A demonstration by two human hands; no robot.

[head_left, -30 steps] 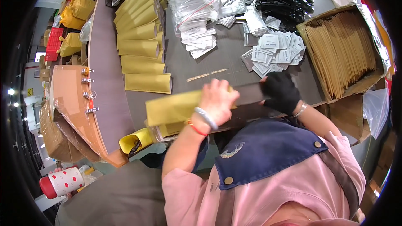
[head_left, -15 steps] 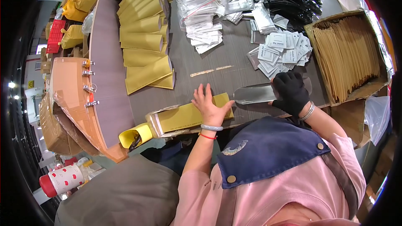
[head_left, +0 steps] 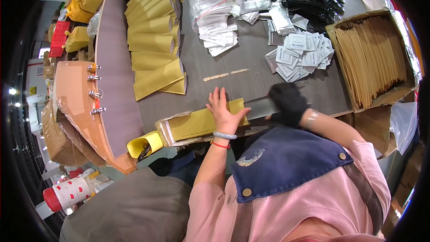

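Near the desk's [head_left: 197, 69] front edge, an envelope [head_left: 192, 125] is touched by the splayed left hand [head_left: 225, 115], a strip [head_left: 256, 110] gripped by the curled right hand [head_left: 287, 104].

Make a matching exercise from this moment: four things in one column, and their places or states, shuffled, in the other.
Things
1. Left hand
2. Right hand
3. Square white packets
4. Cardboard box

Places or states
A. Packed with a row of brown envelopes
B. Fingers spread, over a yellow envelope
C. Heaped in a loose pile
D. Wearing a black glove, blurred

Right pairs: 1-B, 2-D, 3-C, 4-A
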